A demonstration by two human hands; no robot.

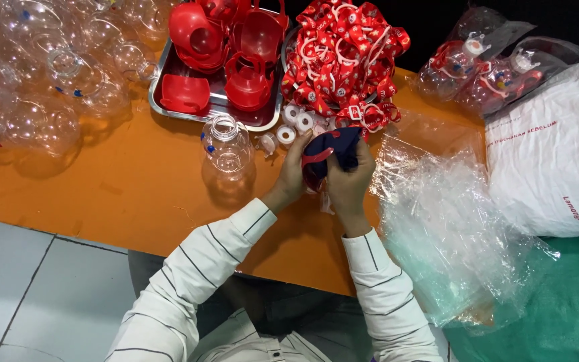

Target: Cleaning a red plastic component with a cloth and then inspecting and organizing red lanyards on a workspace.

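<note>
Striped sleeves (189, 281) over orange table (129, 188), grey tiled floor (21, 281).

I see long white sleeves (196, 268) crossed by thin dark stripes, buttoned cuffs at ten and two o'clock, bare hands.

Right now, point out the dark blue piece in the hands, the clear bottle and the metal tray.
dark blue piece (340, 143), head view, its top face
clear bottle (226, 144), head view, its body
metal tray (169, 110), head view, its left rim

bare orange table (102, 194) left of hands; clear bottle (228, 144), plastic bags (450, 228) crowd sides.
</note>
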